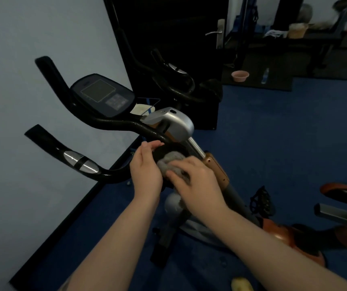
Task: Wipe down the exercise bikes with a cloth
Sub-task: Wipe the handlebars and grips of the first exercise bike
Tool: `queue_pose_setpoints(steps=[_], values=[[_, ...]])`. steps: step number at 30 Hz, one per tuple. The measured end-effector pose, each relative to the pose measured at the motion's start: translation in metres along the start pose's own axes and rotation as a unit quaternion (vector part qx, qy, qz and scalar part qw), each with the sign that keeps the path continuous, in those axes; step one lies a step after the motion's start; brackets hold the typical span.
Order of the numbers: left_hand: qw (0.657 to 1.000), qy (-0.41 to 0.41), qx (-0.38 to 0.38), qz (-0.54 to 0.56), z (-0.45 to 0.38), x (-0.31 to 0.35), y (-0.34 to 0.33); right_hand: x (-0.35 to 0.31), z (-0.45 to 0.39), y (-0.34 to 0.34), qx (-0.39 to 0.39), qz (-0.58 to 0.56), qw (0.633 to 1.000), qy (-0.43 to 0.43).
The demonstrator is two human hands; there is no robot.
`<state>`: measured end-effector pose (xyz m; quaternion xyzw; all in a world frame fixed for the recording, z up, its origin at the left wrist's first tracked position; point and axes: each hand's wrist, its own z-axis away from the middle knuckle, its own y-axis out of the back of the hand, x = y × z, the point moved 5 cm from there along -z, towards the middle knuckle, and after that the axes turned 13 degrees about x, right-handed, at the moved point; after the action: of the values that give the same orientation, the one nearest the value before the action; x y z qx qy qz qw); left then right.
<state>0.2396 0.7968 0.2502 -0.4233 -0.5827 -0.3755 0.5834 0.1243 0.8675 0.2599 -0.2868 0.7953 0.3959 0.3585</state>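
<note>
An exercise bike with black handlebars (114, 122), a dark console (103, 95) and a silver and orange stem (170, 120) stands in front of me by the wall. A grey cloth (168, 162) lies bunched on a round black part just below the handlebar junction. My right hand (197, 177) presses on the cloth, fingers curled over it. My left hand (146, 166) holds the left edge of that round black part, its thumb over the rim. A second bike's handlebars (174, 80) show behind, against the dark door.
A dark door (168, 38) with a metal handle (218, 33) stands behind the bikes. A pink bowl (240, 76) and a plastic bottle (265, 75) sit on the blue floor beyond. At right is an orange and black seat (344, 192). The pale wall is at left.
</note>
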Motion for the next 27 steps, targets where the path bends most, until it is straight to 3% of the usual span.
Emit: queue_pose_setpoints(steps=[2,8,14,17,20,23,27], values=[[1.0,0.019,-0.003,0.008,0.0,-0.001,0.0,0.008,0.002,0.006,-0.025,-0.023,0.999,-0.014],[0.997,0.053,-0.009,0.051,0.0,-0.002,0.001,-0.023,-0.035,-0.019,-0.045,-0.02,0.997,0.065],[0.997,0.064,-0.002,0.046,0.0,-0.006,0.001,0.011,-0.013,0.005,-0.116,-0.029,0.985,0.124],[0.999,0.043,0.014,0.017,0.001,-0.004,0.001,0.01,-0.03,0.02,-0.069,-0.001,0.977,0.203],[0.989,-0.027,0.065,-0.132,0.005,0.004,0.005,0.005,-0.067,0.022,0.009,-0.035,0.983,0.179],[0.942,-0.069,0.091,-0.316,0.016,0.011,0.006,0.015,-0.073,0.004,-0.046,-0.09,0.991,0.088],[0.863,-0.127,0.129,-0.472,0.029,0.018,0.0,0.039,-0.038,0.015,-0.003,-0.177,0.982,0.071]])
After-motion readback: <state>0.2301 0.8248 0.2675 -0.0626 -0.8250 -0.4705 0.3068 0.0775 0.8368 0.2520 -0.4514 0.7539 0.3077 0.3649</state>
